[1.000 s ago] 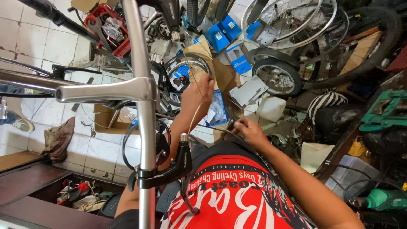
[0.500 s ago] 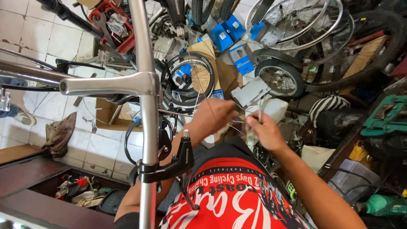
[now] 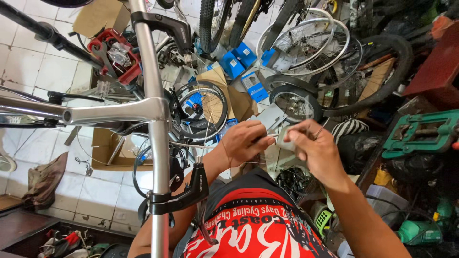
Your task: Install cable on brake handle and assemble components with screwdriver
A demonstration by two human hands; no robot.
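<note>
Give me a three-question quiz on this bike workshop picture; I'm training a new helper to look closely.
1. True or false: the left hand and the right hand meet in front of the red shirt.
2. The silver handlebar carries which part near the picture's bottom? A) black brake lever B) bell C) mirror
3. What colour are the small boxes on the floor?

Key: 1 true; 2 A; 3 blue.
</note>
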